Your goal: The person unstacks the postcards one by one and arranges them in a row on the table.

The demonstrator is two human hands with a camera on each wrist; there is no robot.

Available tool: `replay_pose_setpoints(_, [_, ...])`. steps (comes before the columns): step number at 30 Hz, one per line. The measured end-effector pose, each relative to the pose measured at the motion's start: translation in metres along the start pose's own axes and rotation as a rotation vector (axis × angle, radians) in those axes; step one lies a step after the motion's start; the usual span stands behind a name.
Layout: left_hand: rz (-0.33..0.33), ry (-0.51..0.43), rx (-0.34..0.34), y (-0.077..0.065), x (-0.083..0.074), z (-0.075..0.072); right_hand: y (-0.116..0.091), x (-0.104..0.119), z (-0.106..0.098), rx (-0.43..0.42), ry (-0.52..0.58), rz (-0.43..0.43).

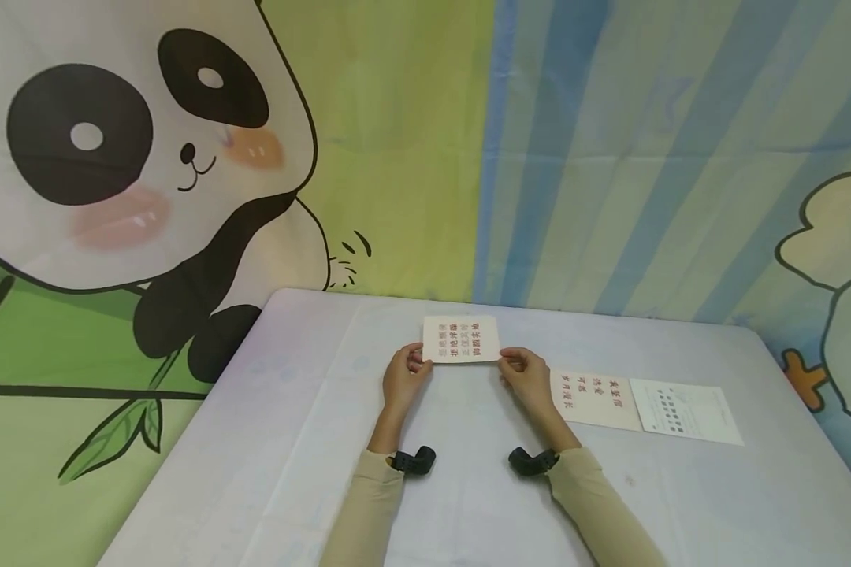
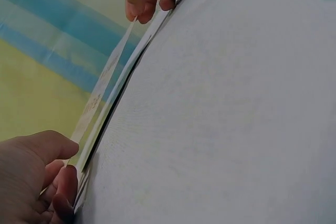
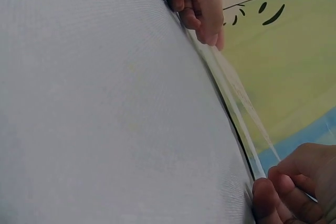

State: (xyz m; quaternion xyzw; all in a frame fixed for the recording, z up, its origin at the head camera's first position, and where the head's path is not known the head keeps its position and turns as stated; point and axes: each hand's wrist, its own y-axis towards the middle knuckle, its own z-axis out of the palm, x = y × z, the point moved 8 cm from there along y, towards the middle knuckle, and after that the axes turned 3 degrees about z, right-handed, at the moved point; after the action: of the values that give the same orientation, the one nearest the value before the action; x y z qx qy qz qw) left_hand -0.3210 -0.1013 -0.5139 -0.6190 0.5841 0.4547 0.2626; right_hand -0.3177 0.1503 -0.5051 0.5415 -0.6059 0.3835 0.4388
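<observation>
A cream card [image 1: 461, 339] with lines of red characters is held up near the far side of the table. My left hand [image 1: 404, 382] pinches its left lower corner between thumb and fingers. At the opposite lower corner, my right hand [image 1: 527, 382] pinches it the same way. Both wrist views catch the card nearly edge-on, as a thin strip [image 2: 102, 87] stretched between the two hands and raised off the tabletop. Right of my right hand lie a pinkish card [image 1: 596, 400] with red characters and, against it, a white card [image 1: 688, 411] with dark print.
A pale cloth covers the table [image 1: 312, 441]. Behind its far edge hangs a printed curtain [image 1: 404, 157] with a panda and blue stripes. Each wrist carries a black strap-on device, the left one [image 1: 414, 461] and the right one [image 1: 532, 462].
</observation>
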Motion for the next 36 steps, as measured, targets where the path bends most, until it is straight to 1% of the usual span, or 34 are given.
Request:
replay_pose_setpoints(3, [-0.005, -0.022, 0.000, -0.002, 0.000, 0.000, -0.001, 0.000, -0.002, -0.001, -0.023, 0.000])
replay_pose_setpoints(7, [0.001, -0.027, -0.007, -0.004, -0.003, 0.000, -0.002, 0.001, -0.005, 0.000, -0.023, -0.009])
replay_pose_setpoints(11, [-0.002, -0.032, 0.018, -0.006, -0.004, 0.005, -0.004, 0.000, -0.010, -0.012, -0.031, -0.024])
replay_pose_setpoints(15, [-0.012, -0.035, 0.040, -0.009, -0.003, 0.008, -0.006, 0.001, -0.016, -0.033, -0.035, -0.055])
replay_pose_setpoints(20, [0.000, -0.043, 0.037, -0.014, -0.007, 0.009, -0.012, 0.006, -0.021, -0.043, -0.045, -0.095])
replay_pose_setpoints(25, [0.029, -0.041, 0.050, -0.019, -0.010, 0.010, -0.020, 0.009, -0.026, -0.048, -0.078, -0.089])
replay_pose_setpoints(30, [0.030, -0.057, 0.046, -0.022, -0.012, 0.009, -0.029, 0.007, -0.027, -0.027, -0.123, -0.077])
replay_pose_setpoints(36, [0.043, -0.058, 0.059, -0.023, -0.013, 0.009, -0.037, 0.006, -0.028, -0.039, -0.118, -0.085])
